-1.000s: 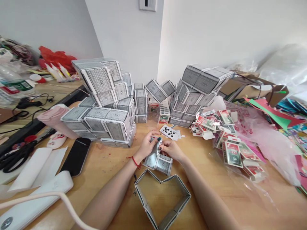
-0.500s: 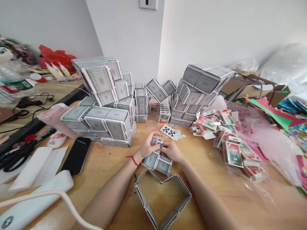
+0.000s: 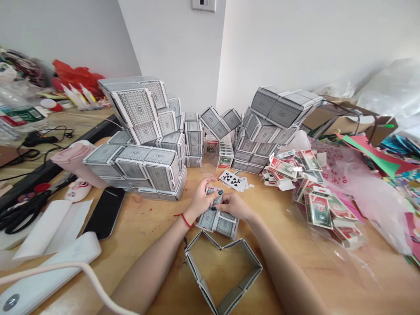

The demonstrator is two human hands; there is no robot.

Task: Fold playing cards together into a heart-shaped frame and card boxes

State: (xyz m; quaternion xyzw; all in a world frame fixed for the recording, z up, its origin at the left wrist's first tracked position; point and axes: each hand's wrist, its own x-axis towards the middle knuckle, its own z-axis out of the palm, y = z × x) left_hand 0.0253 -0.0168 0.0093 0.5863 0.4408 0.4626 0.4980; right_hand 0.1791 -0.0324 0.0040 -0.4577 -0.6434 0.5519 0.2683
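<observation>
Both hands are on a small structure of folded playing cards (image 3: 224, 224) with grey patterned backs, low over the wooden table. My left hand (image 3: 204, 202) grips its far left part, thumb over the top card. From the right, my right hand (image 3: 233, 205) pinches the same piece with fingers curled; the fingertips are partly hidden. Closer to me stands a heart-shaped frame of joined cards (image 3: 243, 286), open in the middle. Just beyond my hands lie loose playing cards (image 3: 233, 180), face up, clubs showing.
Stacked card blocks stand at left (image 3: 147, 168) and right (image 3: 262, 131). Opened card boxes (image 3: 318, 210) are heaped at right beside pink plastic (image 3: 370, 205). On the left lie a black phone (image 3: 105, 213), black scissors (image 3: 24, 214) and a white device (image 3: 52, 271) with a cable.
My left thumb has lifted and straightened slightly along the card. My right fingers have shifted left over the piece, which has moved slightly to the right. The heart-shaped frame is unmoved.
</observation>
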